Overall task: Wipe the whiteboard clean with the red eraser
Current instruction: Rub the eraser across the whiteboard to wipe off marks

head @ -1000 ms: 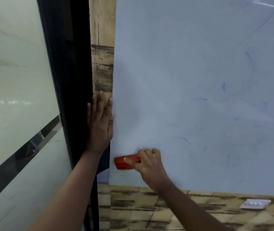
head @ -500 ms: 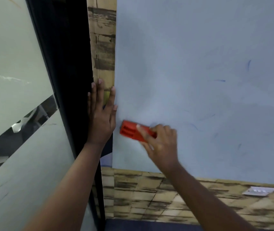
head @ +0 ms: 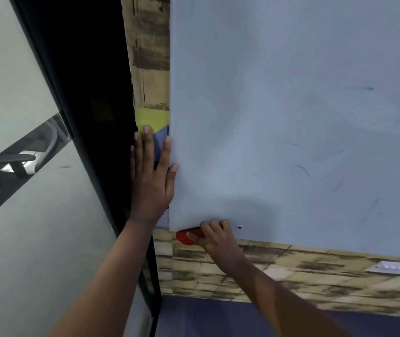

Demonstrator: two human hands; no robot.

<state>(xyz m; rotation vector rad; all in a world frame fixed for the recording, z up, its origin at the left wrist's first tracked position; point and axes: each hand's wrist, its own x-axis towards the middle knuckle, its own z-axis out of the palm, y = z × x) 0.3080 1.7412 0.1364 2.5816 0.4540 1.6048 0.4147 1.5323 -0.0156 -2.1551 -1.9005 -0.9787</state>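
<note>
The whiteboard (head: pixel 279 113) fills the upper right, pale grey-blue, with faint blue marker streaks left toward its right side. My right hand (head: pixel 214 235) grips the red eraser (head: pixel 185 237) at the board's lower left corner, the eraser half over the bottom edge. Only the eraser's left end shows past my fingers. My left hand (head: pixel 151 176) lies flat with straight fingers against the board's left edge and the wall strip beside it.
A dark door frame (head: pixel 89 117) and frosted glass panel (head: pixel 23 227) stand to the left. Brick-patterned wall (head: pixel 279 273) runs under the board, with a white switch plate (head: pixel 392 267) at the right. A small hole (head: pixel 240 226) marks the board's bottom edge.
My right hand brought the eraser up beside my left hand, then down to the board's bottom left corner. The view shifted; my left hand stayed pressed at the edge.
</note>
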